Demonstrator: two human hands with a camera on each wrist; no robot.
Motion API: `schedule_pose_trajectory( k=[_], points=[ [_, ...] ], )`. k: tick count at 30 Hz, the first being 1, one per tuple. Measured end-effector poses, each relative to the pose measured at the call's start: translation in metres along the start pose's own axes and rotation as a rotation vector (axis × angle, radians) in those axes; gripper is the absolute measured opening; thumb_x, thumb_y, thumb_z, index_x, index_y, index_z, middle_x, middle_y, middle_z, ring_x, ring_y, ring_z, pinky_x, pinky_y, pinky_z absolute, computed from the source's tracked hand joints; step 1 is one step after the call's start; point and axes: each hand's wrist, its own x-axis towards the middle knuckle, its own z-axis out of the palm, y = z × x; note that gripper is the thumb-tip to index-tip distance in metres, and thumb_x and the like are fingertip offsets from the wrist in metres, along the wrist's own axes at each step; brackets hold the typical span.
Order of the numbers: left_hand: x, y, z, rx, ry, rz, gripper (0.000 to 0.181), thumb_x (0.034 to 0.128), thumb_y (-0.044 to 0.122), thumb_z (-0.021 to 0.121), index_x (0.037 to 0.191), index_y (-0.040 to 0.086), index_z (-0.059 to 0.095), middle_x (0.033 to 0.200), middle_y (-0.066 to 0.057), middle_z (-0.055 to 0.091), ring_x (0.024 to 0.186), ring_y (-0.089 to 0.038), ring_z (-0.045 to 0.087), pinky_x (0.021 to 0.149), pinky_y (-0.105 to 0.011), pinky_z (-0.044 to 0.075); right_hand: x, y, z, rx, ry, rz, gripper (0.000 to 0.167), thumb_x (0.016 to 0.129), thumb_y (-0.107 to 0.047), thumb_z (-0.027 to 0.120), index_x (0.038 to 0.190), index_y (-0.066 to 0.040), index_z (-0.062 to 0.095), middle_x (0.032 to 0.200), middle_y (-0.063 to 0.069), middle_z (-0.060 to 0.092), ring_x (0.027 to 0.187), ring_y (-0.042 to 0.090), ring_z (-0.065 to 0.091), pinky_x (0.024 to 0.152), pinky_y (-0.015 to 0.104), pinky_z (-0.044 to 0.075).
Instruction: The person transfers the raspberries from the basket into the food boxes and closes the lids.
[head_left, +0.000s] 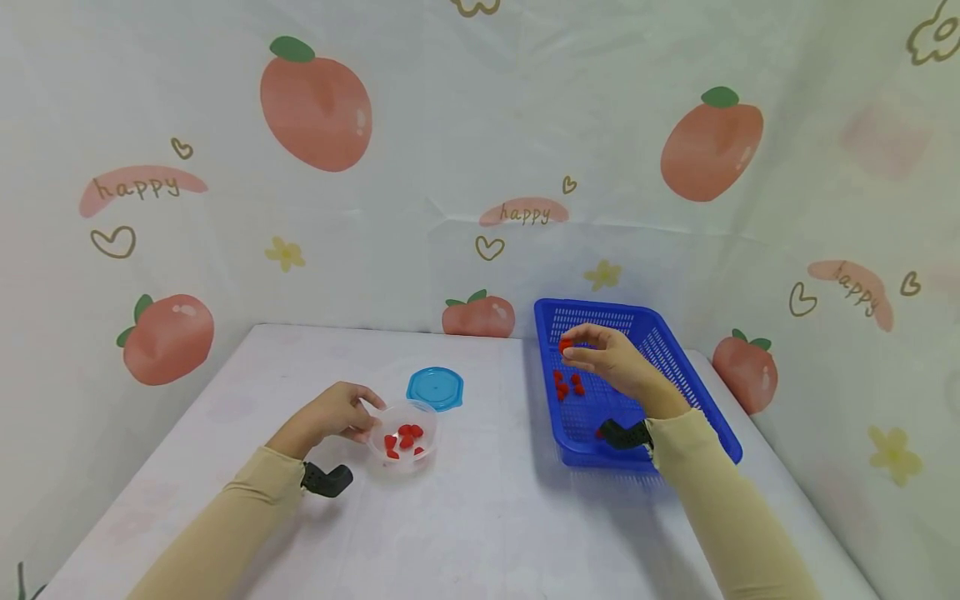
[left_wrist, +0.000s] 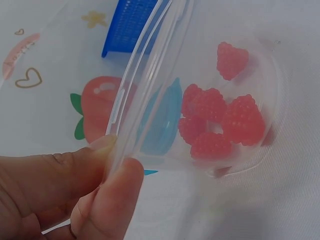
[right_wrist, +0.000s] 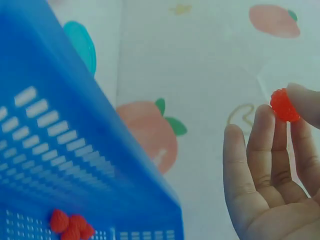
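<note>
A clear plastic bowl (head_left: 405, 462) stands on the table with several red raspberries (left_wrist: 242, 120) inside. My left hand (head_left: 343, 414) pinches the bowl's rim between thumb and fingers, as the left wrist view shows up close. Over the blue basket (head_left: 551, 417), my right hand (head_left: 611, 362) pinches a single raspberry (right_wrist: 284, 106) between thumb and fingertips, raised above the basket floor. Several more raspberries (head_left: 567, 385) lie in the basket, below and left of that hand. The right forearm hides part of the basket.
A light-blue lid (head_left: 435, 388) lies on the table just behind the bowl. White cloth (head_left: 480, 517) covers the table, and a fruit-printed curtain (head_left: 450, 150) rises behind it. The basket's high walls stand near the table's right edge.
</note>
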Motion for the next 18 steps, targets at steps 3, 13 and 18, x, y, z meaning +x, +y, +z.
schedule_pose_trajectory(
  k=[3,13,18],
  points=[
    [0.0,0.0,0.0,-0.001,0.001,0.0,0.033,0.0849,0.007,0.072,0.115,-0.002,0.062,0.076,-0.011,0.057,0.057,-0.016,0.06,0.06,-0.025,0.057,-0.002,-0.002,0.009,-0.008,-0.009,-0.009,0.02,0.092,-0.009,0.064,0.112,-0.007,0.058,0.109,0.002,0.058,0.101,0.016,0.065,0.094,0.028,0.052],
    [0.0,0.0,0.001,0.007,0.009,-0.003,0.032,0.085,0.007,0.072,0.115,-0.002,0.063,0.076,-0.011,0.058,0.057,-0.016,0.06,0.06,-0.025,0.057,-0.002,-0.002,0.039,-0.073,-0.031,-0.017,0.028,0.091,-0.015,0.067,0.116,-0.006,0.058,0.104,0.004,0.063,0.083,0.018,0.058,0.062,0.021,0.046],
    [0.0,0.0,0.0,0.008,0.008,-0.004,0.033,0.085,0.007,0.072,0.115,-0.002,0.063,0.077,-0.011,0.058,0.057,-0.016,0.06,0.061,-0.025,0.057,-0.002,0.001,0.058,-0.032,-0.029,-0.007,0.031,0.091,-0.015,0.068,0.118,-0.005,0.057,0.106,0.004,0.061,0.085,0.014,0.057,0.061,0.019,0.044]
  ],
)
